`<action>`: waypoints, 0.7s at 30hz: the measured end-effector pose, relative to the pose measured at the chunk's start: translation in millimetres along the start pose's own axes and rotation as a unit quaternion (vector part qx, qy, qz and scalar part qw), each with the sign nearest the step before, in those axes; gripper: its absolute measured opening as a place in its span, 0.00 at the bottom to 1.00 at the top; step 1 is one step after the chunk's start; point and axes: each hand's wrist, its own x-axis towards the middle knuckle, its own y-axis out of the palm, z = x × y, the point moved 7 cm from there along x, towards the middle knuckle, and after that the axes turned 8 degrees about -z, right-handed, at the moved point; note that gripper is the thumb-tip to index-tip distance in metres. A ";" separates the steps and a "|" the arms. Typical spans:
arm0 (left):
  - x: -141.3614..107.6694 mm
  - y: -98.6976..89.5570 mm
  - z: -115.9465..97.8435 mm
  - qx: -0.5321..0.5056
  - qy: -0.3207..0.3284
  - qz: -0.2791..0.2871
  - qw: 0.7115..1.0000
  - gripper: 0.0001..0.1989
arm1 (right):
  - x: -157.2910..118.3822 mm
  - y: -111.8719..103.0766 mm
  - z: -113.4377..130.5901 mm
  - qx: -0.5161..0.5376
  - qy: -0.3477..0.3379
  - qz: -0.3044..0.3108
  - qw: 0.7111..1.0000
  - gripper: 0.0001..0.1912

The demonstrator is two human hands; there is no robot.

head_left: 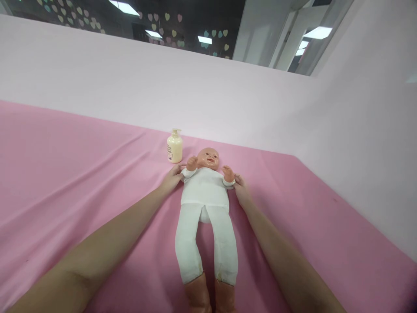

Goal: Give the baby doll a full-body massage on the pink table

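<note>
A baby doll (205,187) with a soft white cloth body lies on its back on the pink sheet (137,243), head away from me and feet toward me. Its bent arms point upward at the shoulders. At the doll's arm on the left side, my left hand (171,179) has its fingers closed at the white sleeve. My right hand (241,188) grips the sleeve of the other arm, its thumb and fingers beside the doll's hand. Parts of both hands' fingertips are hidden behind the sleeves.
A cream pump bottle (175,148) stands upright just left of the doll's head. Behind the sheet rises a white wall (195,91), and another meets it on the right. A dark window (195,21) with heart stickers and light reflections runs along the top.
</note>
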 end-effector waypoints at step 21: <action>-7.3 -6.0 -18.2 0.246 0.068 -0.025 0.967 0.24 | -11.2 0.6 17.9 -0.236 -0.075 -0.016 0.969 0.28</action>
